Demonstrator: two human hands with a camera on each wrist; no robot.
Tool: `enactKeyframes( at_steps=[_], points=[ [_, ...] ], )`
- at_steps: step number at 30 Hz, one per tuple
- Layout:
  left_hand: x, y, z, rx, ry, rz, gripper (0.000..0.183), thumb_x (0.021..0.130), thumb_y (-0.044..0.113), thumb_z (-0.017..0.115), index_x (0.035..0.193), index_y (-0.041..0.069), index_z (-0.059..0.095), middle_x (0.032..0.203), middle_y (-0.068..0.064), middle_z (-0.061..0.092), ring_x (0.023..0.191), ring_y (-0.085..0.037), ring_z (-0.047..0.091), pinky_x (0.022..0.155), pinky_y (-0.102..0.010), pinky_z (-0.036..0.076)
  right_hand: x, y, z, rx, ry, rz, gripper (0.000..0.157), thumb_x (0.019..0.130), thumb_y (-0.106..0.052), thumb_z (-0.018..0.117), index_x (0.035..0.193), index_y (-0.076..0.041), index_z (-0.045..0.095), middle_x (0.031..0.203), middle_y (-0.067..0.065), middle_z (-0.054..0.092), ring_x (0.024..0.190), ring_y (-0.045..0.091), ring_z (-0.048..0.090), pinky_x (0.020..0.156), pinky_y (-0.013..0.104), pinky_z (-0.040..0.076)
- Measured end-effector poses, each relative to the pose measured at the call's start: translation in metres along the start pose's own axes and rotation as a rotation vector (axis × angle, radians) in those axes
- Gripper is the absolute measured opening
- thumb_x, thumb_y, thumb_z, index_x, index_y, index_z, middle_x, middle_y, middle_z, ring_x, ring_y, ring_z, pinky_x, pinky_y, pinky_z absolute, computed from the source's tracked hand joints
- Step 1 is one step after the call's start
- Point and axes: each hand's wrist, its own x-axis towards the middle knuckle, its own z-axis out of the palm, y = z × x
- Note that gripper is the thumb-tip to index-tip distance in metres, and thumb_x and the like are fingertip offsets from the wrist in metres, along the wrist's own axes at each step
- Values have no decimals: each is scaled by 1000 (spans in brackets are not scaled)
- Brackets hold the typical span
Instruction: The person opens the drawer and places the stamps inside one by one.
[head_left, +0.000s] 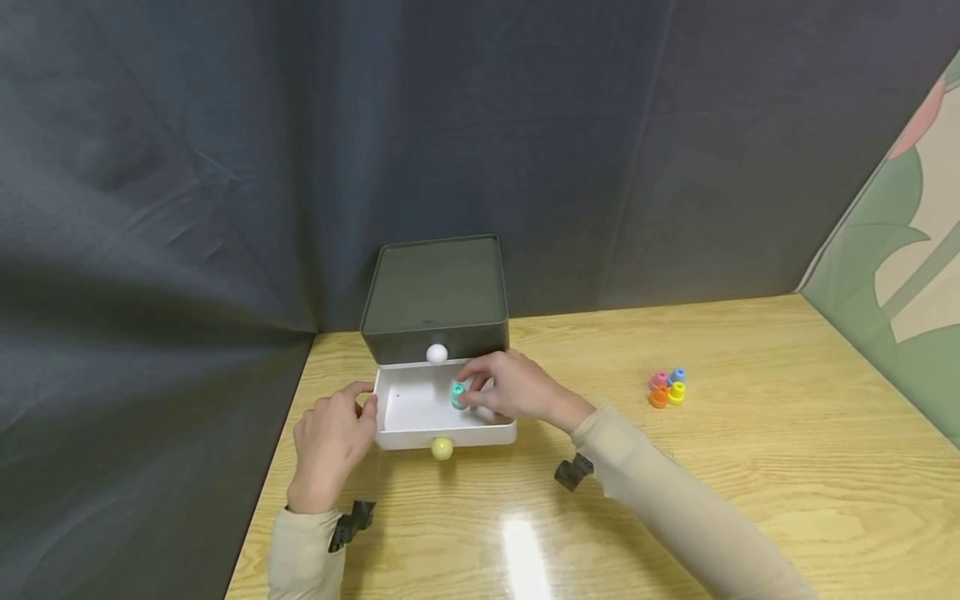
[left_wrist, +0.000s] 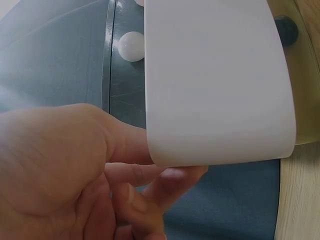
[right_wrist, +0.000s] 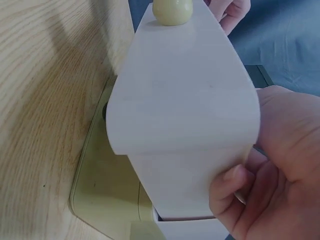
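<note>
A white drawer (head_left: 408, 437) with a yellow knob (head_left: 442, 448) stands pulled out of a dark-topped drawer unit (head_left: 435, 283). My right hand (head_left: 519, 387) reaches in over the drawer's right side and pinches a small teal hat-shaped peg (head_left: 457, 395) between thumb and fingers, low over the drawer floor. In the right wrist view the drawer front hides the peg, and curled fingers (right_wrist: 227, 192) show beside the drawer's side wall. My left hand (head_left: 330, 437) grips the drawer's left side, its thumb and finger at the wall in the left wrist view.
Several similar pegs in pink, blue, orange and yellow (head_left: 677, 393) stand clustered on the wooden table (head_left: 750, 467) to the right. A white knob (head_left: 437, 354) sticks out above the open drawer. Dark cloth (head_left: 480, 150) hangs behind the unit and along the left.
</note>
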Motion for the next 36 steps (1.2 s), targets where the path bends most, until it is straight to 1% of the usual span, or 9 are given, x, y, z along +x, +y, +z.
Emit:
enactKeyframes(
  at_steps=[4, 8, 13, 18, 23, 27, 32, 36],
  points=[
    [0, 1, 1, 5, 2, 3, 37, 106, 29, 56, 134, 11, 74, 90, -8, 76, 62, -25, 60, 54, -34, 38, -3, 1, -2, -22, 30, -34, 27, 96, -25, 81, 118, -11, 80, 94, -5, 80, 81, 8, 72, 73, 24, 54],
    [0, 2, 1, 7, 2, 1, 37, 106, 29, 57, 133, 11, 74, 90, -9, 76, 62, -25, 60, 54, -34, 38, -8, -1, -6, -25, 72, -39, 24, 96, -23, 80, 117, -10, 81, 95, -4, 80, 83, 7, 70, 75, 25, 55],
    [2, 2, 2, 7, 0, 4, 37, 106, 29, 57, 134, 11, 74, 90, -9, 76, 61, -25, 59, 53, -34, 38, -16, 0, -11, -3, 131, -45, 21, 96, -21, 80, 113, -9, 81, 93, -3, 80, 78, 7, 66, 73, 25, 53],
    [2, 3, 3, 8, -4, 4, 38, 106, 29, 57, 135, 11, 73, 90, -9, 76, 61, -25, 60, 52, -34, 38, -25, 5, -18, 27, 201, -59, 16, 95, -18, 80, 109, -10, 82, 89, -2, 79, 71, 9, 62, 67, 24, 51],
    [2, 4, 4, 10, -6, 3, 37, 106, 29, 57, 135, 11, 73, 90, -10, 76, 61, -24, 59, 53, -34, 38, -37, 15, -25, 89, 242, -9, 17, 95, -18, 79, 110, -9, 81, 88, 0, 79, 58, 11, 59, 56, 25, 49],
    [2, 5, 4, 15, -1, 12, 37, 106, 28, 58, 135, 11, 73, 86, -8, 74, 59, -23, 57, 52, -33, 37, -48, 26, -28, 135, 269, 37, 20, 96, -17, 78, 113, -6, 80, 88, 3, 79, 54, 12, 59, 52, 27, 50],
    [2, 6, 4, 6, -7, 11, 38, 107, 28, 56, 137, 10, 71, 79, -7, 70, 55, -22, 53, 50, -33, 36, -60, 39, -31, 83, 326, 35, 17, 96, -17, 78, 111, -8, 80, 87, 2, 79, 51, 9, 56, 51, 26, 48],
    [2, 6, 4, 4, -11, 3, 39, 107, 28, 56, 138, 10, 71, 80, -7, 71, 55, -23, 53, 51, -33, 36, -69, 52, -33, 57, 352, 46, 17, 97, -16, 78, 112, -9, 79, 87, 3, 78, 50, 8, 54, 50, 26, 46]
  ],
)
